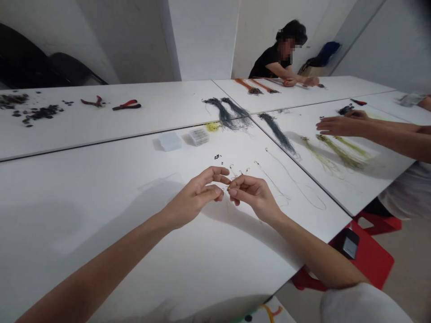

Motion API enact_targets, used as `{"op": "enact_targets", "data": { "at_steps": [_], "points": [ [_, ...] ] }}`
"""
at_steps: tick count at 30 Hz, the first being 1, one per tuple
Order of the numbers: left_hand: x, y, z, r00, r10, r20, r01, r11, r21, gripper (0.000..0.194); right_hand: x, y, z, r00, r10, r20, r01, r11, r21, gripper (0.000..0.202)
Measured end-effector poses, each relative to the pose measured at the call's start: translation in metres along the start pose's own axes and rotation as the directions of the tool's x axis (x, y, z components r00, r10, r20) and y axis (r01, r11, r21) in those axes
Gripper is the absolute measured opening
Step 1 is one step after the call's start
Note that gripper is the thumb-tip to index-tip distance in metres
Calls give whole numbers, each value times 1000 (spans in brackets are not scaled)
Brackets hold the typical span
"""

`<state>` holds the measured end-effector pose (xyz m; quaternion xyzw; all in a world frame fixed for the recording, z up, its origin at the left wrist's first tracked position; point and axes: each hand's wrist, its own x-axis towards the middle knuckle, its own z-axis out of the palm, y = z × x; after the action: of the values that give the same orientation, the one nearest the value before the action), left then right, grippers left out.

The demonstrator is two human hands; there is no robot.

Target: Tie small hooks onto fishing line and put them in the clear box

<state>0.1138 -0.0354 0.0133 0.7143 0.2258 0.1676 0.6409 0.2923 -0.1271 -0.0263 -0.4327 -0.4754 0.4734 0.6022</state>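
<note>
Over the white table point(134, 269), my two hands meet almost fingertip to fingertip. My right hand point(254, 197) pinches a tiny gold-coloured fish hook point(229, 187) between thumb and forefinger. On my left hand point(198, 193) the forefinger and middle finger reach out toward the right fingertips, while the thumb presses against a curled finger; what it holds is too small to make out. Just beyond my fingers lie several loose hooks point(247, 170) and small black bits point(217, 157). To the right, hooks tied to thin lines point(271, 177) stretch across the table.
Two small clear plastic boxes point(199, 137) stand ahead, near yellow bits point(213, 127) and dark green line bundles point(232, 112). Red-handled pliers point(127, 105) lie far left. A co-worker's hands point(346, 123) are over yellow-green bundles point(346, 152); another person point(279, 63) sits beyond. A red stool point(373, 260) holds a phone point(350, 243).
</note>
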Motion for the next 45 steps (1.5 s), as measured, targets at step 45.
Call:
{"op": "enact_targets", "data": {
  "at_steps": [45],
  "points": [
    [-3, 1, 0, 986, 150, -77, -119, 941, 317, 17, 4, 4, 4, 957, 229, 176, -273, 919, 285, 4]
  ]
}}
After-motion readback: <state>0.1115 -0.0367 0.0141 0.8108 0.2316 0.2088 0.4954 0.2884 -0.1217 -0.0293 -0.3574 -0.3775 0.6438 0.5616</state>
